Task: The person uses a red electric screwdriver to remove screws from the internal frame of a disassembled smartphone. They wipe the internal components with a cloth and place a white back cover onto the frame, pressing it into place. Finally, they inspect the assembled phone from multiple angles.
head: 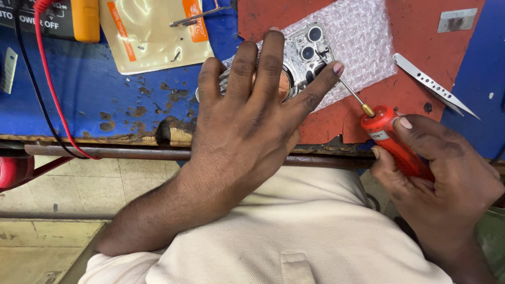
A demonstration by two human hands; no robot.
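My left hand (247, 113) lies flat on an opened silver phone back (307, 50), fingers spread, pressing it down on a sheet of bubble wrap (357, 37). The phone's camera lenses show past my fingertips. My right hand (439, 168) grips a red screwdriver (394, 139) by its handle. Its thin metal shaft (353, 93) points up-left, and the tip meets the phone near the camera cluster, just under my left thumb.
A red mat (415, 89) covers the worn blue bench (79, 89). Metal tweezers (434, 84) lie on the right, a small metal plate (456, 20) behind them. A yellow plastic pouch (150, 31), a yellow meter (86, 18) and red and black leads (50, 79) sit at the left.
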